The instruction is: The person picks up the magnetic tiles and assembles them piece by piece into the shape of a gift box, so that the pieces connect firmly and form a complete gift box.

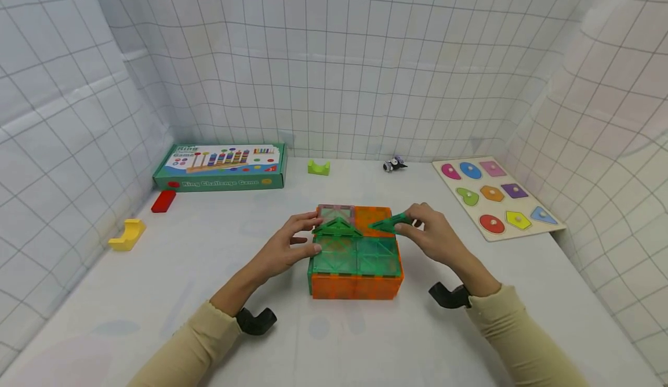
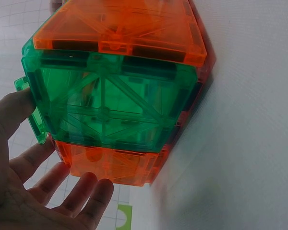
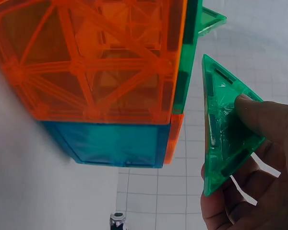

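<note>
Green triangle tile (image 1: 388, 223), pinched by the right hand (image 1: 435, 237), looks light, stiff, slippery, best gripped at its edges; left hand (image 1: 284, 250), fingers spread, steadies the magnetic tile box (image 1: 356, 259).

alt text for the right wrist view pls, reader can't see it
The right hand pinches a green triangular magnetic tile just beside a box of magnetic tiles, apart from it. The box shows an orange square face, a teal panel and a green edge; a white gridded backdrop lies behind.
</note>
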Motion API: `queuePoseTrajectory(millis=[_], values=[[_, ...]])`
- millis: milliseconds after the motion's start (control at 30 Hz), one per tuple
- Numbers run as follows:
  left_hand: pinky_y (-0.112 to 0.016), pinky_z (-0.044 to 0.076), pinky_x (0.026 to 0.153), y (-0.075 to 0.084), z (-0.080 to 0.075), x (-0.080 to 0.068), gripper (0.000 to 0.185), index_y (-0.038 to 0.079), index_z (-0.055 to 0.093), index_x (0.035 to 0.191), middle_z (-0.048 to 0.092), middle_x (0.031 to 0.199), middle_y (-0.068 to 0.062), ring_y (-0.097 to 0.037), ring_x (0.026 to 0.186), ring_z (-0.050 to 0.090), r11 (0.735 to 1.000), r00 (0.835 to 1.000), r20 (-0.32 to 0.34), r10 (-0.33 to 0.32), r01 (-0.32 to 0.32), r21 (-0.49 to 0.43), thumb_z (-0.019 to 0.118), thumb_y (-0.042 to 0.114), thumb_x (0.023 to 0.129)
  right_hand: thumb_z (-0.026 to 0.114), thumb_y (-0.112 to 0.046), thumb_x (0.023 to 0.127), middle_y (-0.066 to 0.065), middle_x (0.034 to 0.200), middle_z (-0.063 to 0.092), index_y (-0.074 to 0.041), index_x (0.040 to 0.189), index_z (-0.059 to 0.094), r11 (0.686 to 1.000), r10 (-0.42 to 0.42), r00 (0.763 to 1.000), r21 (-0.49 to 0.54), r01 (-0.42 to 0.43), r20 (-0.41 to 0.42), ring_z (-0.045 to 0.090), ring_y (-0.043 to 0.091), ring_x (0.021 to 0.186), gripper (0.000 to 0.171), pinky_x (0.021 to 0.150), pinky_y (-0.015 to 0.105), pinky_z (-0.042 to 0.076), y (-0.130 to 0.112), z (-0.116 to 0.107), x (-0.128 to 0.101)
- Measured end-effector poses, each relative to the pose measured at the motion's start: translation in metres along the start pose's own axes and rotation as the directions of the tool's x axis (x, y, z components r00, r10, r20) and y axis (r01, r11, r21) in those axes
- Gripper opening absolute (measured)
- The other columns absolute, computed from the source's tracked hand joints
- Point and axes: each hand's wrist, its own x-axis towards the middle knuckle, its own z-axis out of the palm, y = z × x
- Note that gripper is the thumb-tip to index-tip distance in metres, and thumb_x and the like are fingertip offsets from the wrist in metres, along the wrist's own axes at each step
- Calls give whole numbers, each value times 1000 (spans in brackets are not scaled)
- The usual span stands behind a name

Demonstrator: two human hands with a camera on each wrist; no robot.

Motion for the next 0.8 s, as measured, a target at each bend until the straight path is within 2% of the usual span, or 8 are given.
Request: queuePoseTrajectory(millis=[133, 300, 500, 700, 800], values=[[-58, 32, 102, 0, 0, -1, 53, -5, 42, 141, 26, 151, -20, -38, 130, 37, 1000, 1000, 0, -8, 8, -1, 62, 7, 93, 65, -11, 93, -5, 84, 59, -10, 85, 65, 999, -38, 998, 6, 38, 51, 47, 18, 83, 7, 76, 38, 44, -4, 12, 16], [-57, 32, 102, 1, 0, 0, 52, -4, 42, 141, 26, 151, -20, -37, 130, 37, 1000, 1000, 1, -14, 14, -2, 62, 7, 94, 66, -12, 92, -5, 78, 52, -13, 77, 59, 998, -66, 993, -12, 67, 101, 44, 20, 79, 16, 75, 38, 44, -8, 21, 25], [-58, 32, 102, 0, -1, 0, 53, -5, 42, 141, 27, 150, -20, -38, 130, 37, 1000, 1000, -1, -8, 8, 4, 62, 7, 93, 67, -10, 91, -5, 81, 56, -8, 86, 66, 993, -105, 987, -35, 110, 125, 46, 19, 81, 5, 75, 42, 47, -11, 25, 28], [-58, 32, 102, -1, -2, 0, 52, -5, 42, 140, 27, 150, -20, -37, 129, 38, 1000, 1000, -3, -9, 9, 2, 62, 7, 93, 67, -13, 91, -3, 80, 53, -10, 81, 60, 993, -103, 980, -33, 110, 170, 43, 20, 80, 12, 69, 38, 42, -13, 27, 32], [-58, 32, 102, -2, -1, 0, 52, -6, 42, 140, 27, 150, -21, -38, 129, 38, 1000, 1000, 0, -1, 1, -2, 62, 6, 93, 68, -16, 91, -3, 86, 55, -10, 88, 63, 995, -77, 974, -41, 88, 212, 43, 20, 83, 9, 70, 35, 40, -14, 27, 32]])
